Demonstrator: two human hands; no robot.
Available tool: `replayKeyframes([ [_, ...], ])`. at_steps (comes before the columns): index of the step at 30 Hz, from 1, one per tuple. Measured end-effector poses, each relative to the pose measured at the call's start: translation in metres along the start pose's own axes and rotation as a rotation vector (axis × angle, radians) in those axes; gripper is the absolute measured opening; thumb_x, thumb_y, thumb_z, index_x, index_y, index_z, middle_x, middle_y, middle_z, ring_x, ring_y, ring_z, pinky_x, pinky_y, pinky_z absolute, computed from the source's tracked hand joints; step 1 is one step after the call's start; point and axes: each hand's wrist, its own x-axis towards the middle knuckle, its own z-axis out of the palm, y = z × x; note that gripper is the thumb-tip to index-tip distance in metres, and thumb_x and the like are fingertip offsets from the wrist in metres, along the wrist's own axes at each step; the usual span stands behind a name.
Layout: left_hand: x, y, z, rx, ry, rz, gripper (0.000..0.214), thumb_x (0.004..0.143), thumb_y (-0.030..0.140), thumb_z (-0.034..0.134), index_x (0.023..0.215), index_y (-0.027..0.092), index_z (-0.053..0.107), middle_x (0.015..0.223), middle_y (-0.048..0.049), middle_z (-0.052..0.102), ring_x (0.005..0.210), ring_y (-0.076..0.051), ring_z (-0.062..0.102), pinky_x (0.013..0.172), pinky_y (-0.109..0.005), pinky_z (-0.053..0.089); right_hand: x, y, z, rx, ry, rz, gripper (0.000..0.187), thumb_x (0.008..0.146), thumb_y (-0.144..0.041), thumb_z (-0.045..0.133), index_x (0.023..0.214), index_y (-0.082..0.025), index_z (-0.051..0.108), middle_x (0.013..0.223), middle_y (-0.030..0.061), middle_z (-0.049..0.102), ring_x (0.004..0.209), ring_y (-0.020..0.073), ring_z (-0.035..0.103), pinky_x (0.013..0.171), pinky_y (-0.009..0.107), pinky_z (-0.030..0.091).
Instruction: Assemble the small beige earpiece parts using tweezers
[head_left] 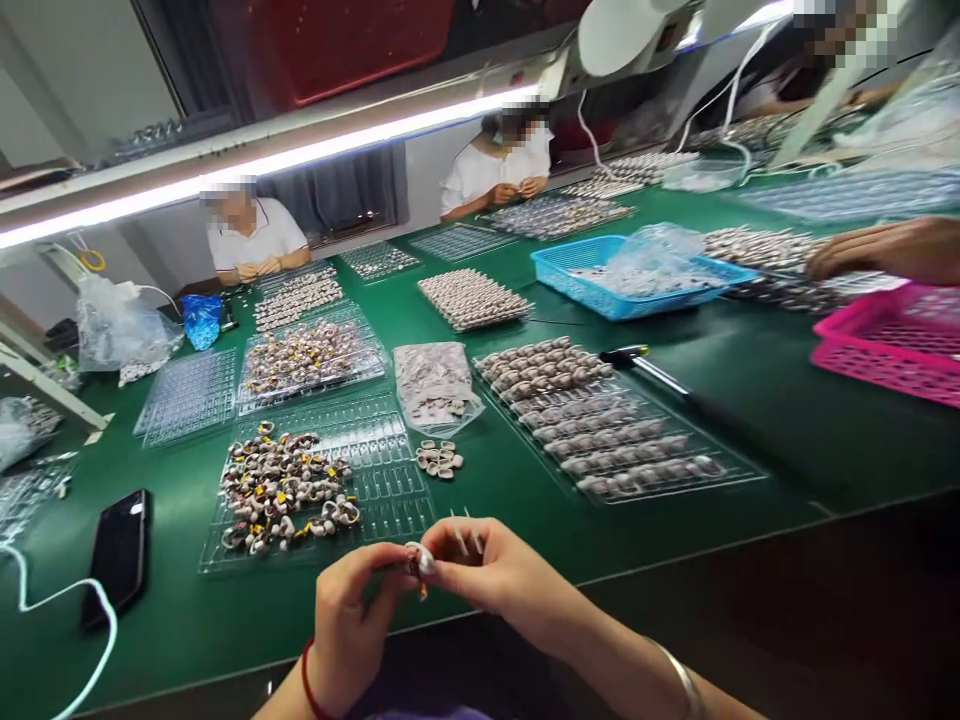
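My left hand [352, 605] and my right hand [499, 575] meet near the table's front edge. Between their fingertips they pinch a small white earbud-like part [424, 560] with a dark inside and a yellow tab hanging below. Two thin pale prongs [466, 535], like tweezer tips, stick up from my right hand's fingers; the rest of that tool is hidden. Just beyond my left hand, a heap of similar parts [281, 490] lies loose on a clear plastic tray [390, 490]. Several pale oval shell pieces [440, 460] sit beside that tray, in front of a plastic bag of pieces [431, 380].
Right of the bag is a tray of parts in rows [600, 425], with a black-handled metal tool [664, 375] alongside. A phone [116, 555] and white cable [105, 665] lie left. Blue [622, 305] and pink [885, 365] baskets stand right, near a co-worker's hand [885, 250].
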Motion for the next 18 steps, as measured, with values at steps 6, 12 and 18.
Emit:
replayKeyframes([
  [6,-0.005,-0.001,0.001,-0.098,0.022,-0.130,0.007,0.082,0.023,0.071,0.087,0.020,0.075,0.074,-0.0016,0.078,0.062,-0.015,0.072,0.062,-0.019,0.059,-0.001,-0.001,0.000,-0.144,-0.057,-0.038,0.042,0.065,-0.051,0.081,0.074,-0.014,0.064,0.066,-0.0005,0.061,0.065,0.0136,0.051,0.063,0.026,0.037],
  [12,-0.006,0.000,0.003,-0.255,0.064,-0.244,0.014,0.079,0.031,0.074,0.081,0.018,0.075,0.064,-0.0019,0.076,0.054,-0.016,0.070,0.053,-0.020,0.058,-0.003,0.001,0.005,-0.287,-0.064,-0.133,0.044,0.075,-0.059,0.069,0.076,-0.016,0.058,0.066,-0.0015,0.053,0.064,0.0139,0.047,0.060,0.028,0.036],
  [18,-0.007,0.000,0.002,-0.331,0.076,-0.262,0.013,0.078,0.031,0.075,0.079,0.018,0.075,0.062,-0.0014,0.075,0.052,-0.015,0.070,0.052,-0.020,0.057,-0.011,-0.005,0.010,-0.538,-0.014,-0.298,0.026,0.087,-0.038,0.059,0.072,-0.017,0.059,0.067,-0.0007,0.051,0.060,0.0129,0.044,0.054,0.025,0.035],
])
